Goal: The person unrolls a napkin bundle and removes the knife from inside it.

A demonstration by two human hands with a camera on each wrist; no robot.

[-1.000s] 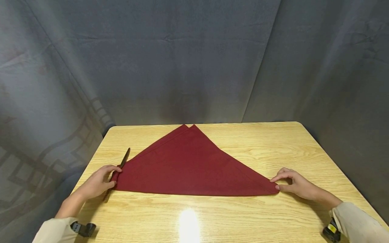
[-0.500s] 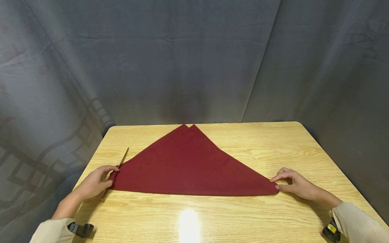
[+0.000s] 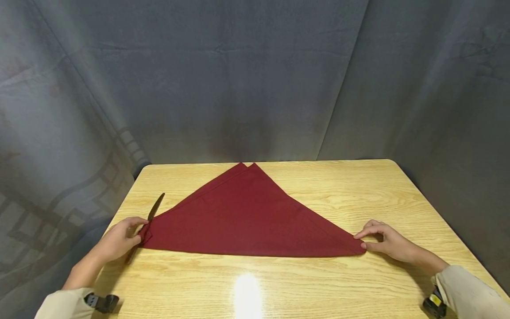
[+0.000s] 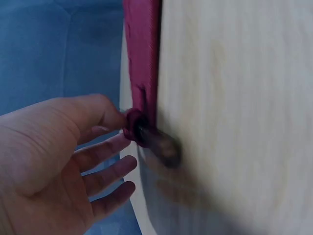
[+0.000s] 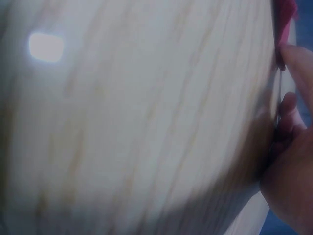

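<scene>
From my remote station, I see a dark red cloth napkin folded into a triangle (image 3: 251,217) lying flat across the middle of the frame on a light wooden table (image 3: 318,283), its apex pointing at the grey fabric backdrop (image 3: 255,79) above. At lower left, my left hand (image 3: 117,241) pinches the napkin's left corner, which is now curled over a dark slender knife-like utensil (image 3: 154,208); the left wrist view shows the red cloth wrapped around the utensil's end (image 4: 156,142), thumb and forefinger on it, the other fingers spread loosely. Compared with a second ago, that corner and the hand have shifted slightly leftward in the frame, and the utensil has swung to a steeper angle. At lower right, my right hand (image 3: 388,243) has stayed put, forefinger and thumb pinching the napkin's right tip against the table. The rest of the napkin lies unchanged.
</scene>
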